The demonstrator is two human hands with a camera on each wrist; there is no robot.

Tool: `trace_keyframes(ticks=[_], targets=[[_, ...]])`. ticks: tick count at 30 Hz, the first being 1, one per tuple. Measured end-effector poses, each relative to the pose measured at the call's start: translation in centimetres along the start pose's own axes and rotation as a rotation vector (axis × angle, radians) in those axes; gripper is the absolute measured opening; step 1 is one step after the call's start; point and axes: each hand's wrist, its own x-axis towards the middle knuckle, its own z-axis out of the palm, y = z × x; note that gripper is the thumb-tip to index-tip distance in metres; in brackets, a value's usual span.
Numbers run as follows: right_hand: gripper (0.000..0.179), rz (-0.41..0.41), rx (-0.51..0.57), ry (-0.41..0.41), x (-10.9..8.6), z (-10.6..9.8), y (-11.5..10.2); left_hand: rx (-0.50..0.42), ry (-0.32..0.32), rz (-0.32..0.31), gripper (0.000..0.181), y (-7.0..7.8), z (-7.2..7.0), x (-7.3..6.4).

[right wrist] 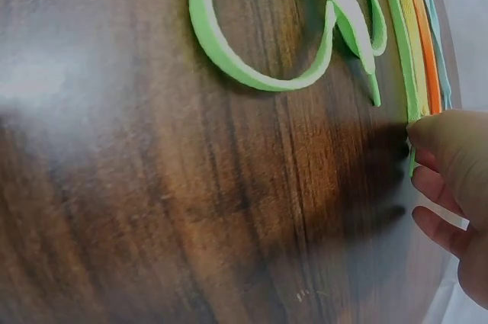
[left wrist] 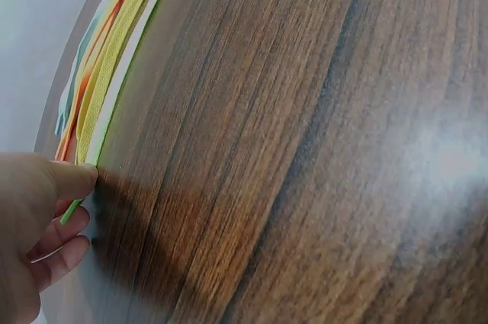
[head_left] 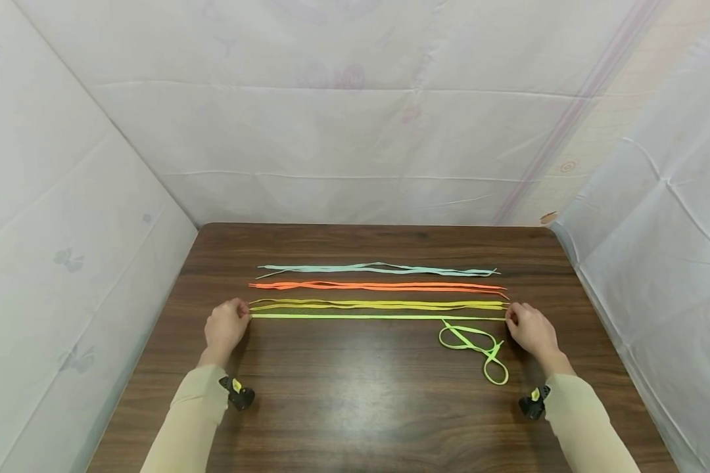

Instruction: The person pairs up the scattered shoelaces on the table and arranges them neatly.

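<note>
A light green shoelace is stretched straight across the table between my two hands. My left hand pinches its left end, and the tip sticks out past the thumb in the left wrist view. At the other side my right hand pinches the lace near its right end, with a tip showing below the thumb in the right wrist view. Just in front of the stretched lace, a second length of green shoelace lies in loose loops near my right hand. Yellow shoelaces run parallel right behind the green one.
Farther back lie a bundle of orange shoelaces and a bundle of pale blue shoelaces, both laid lengthwise. The dark wooden table meets sheet-covered walls at its back and sides.
</note>
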Motion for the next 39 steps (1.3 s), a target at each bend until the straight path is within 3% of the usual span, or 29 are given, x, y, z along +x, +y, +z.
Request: trace_keyframes(ticks=[14, 23, 34, 39], targets=[[0.005, -0.011, 0.011, 0.018, -1.3, 0.0, -0.1, 0.003, -0.049, -0.011, 0.006, -0.7, -0.3, -0.8], [0.006, -0.023, 0.001, 0.038, -1.0, -0.1, -0.5, 0.003, -0.055, -0.005, 0.004, -0.7, -0.3, -0.7], [0.005, 0.013, -0.009, 0.006, -0.4, 0.2, -0.6, 0.024, -0.032, 0.006, 0.005, -0.6, 0.0, -0.6], [0.006, -0.001, -0.015, 0.036, -0.6, 0.2, -0.7, 0.039, -0.001, 0.035, 0.005, -0.6, 0.0, -0.7]])
